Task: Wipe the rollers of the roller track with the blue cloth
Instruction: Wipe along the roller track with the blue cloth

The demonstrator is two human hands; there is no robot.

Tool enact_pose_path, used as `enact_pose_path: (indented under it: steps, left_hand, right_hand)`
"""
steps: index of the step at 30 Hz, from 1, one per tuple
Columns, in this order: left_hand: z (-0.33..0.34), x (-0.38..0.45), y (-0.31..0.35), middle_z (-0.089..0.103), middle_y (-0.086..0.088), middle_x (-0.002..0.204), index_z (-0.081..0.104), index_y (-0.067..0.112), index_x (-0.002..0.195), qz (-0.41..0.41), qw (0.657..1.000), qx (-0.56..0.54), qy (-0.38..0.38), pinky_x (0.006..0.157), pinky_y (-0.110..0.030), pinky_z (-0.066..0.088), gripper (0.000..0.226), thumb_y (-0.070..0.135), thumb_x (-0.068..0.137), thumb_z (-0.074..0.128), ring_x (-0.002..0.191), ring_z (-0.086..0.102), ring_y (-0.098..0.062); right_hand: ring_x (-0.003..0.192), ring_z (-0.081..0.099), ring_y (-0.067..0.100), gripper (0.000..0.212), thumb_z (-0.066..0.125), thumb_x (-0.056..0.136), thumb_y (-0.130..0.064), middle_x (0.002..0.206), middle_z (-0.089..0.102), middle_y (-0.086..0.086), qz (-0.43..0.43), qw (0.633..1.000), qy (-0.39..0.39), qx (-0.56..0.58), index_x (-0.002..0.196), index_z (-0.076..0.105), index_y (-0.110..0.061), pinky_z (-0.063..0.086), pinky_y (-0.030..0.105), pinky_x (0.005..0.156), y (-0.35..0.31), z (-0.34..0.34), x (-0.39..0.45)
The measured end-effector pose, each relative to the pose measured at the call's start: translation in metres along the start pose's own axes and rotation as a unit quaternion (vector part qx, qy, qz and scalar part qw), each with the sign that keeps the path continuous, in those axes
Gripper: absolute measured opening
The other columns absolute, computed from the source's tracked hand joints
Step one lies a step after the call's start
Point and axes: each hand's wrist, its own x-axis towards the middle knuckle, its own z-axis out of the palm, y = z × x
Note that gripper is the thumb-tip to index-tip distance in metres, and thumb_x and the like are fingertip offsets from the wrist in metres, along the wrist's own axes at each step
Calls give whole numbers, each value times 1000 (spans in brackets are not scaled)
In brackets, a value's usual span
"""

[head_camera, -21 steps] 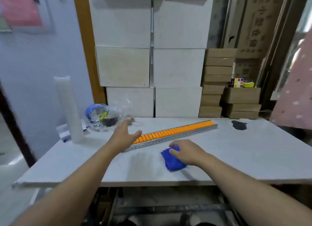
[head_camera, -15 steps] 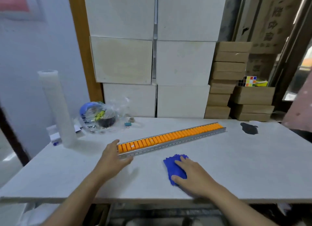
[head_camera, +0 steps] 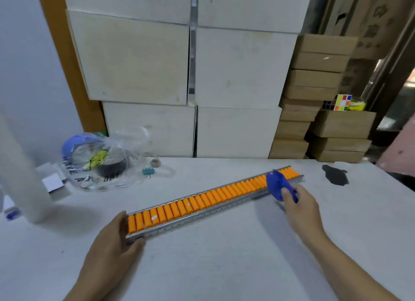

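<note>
Bracing the near end of the roller track [head_camera: 213, 199] on the table [head_camera: 224, 267], the left hand [head_camera: 112, 242] clamps it while the right hand [head_camera: 301, 202], grip closed on the blue cloth [head_camera: 277, 185], seemingly touches the far rollers, ready to sweep nearward.

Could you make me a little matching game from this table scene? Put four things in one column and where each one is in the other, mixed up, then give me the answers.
Things:
1. blue cloth
2. left hand
3. binder clip
4. puzzle cube

Places:
A. on the stacked brown boxes
B. at the near end of the roller track
C. on the table, beside the plastic bag
D. held by the right hand, on the far-end rollers

Pairs: 1-D, 2-B, 3-C, 4-A
</note>
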Motion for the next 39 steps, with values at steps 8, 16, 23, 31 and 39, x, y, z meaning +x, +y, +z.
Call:
enact_pose_path:
  steps: [8,16,23,31,39]
  left_hand:
    - [4,3,-6,60,-2,130,39,15,143,-55,998,-27,-8,91,-34,37,84,18,70,79,121,53,-25]
    - [1,3,-18,58,15,120,41,26,139,-67,994,-89,-2,92,-31,38,84,17,67,83,113,55,-13]
    - [-3,4,-14,62,21,114,39,46,123,-88,990,-107,5,88,-32,39,81,39,52,77,108,57,-11]
    - [-3,1,-10,64,9,123,46,26,133,-85,992,-89,15,84,-31,37,76,23,67,82,104,53,-11]
    - [-4,0,-7,60,7,131,42,26,137,-90,992,-83,11,86,-31,37,78,25,68,81,119,54,-18]
  right_hand:
    - [75,52,28,25,41,99,-25,90,59,12,57,986,133,-79,111,54,-7,38,34,64,38,14,111]
    - [101,53,39,29,35,100,-24,76,55,14,93,972,56,-208,112,51,-2,10,46,115,58,35,132]
    - [125,35,39,19,36,99,-23,90,56,19,53,986,-5,-158,96,49,-9,30,47,103,53,34,114]
    - [129,33,38,16,41,97,-22,85,54,7,1,991,-50,-123,85,47,-13,36,39,72,20,63,61]
    - [80,50,26,17,41,96,-23,77,48,1,-92,985,-61,-132,84,48,-12,35,34,58,-22,109,-4]
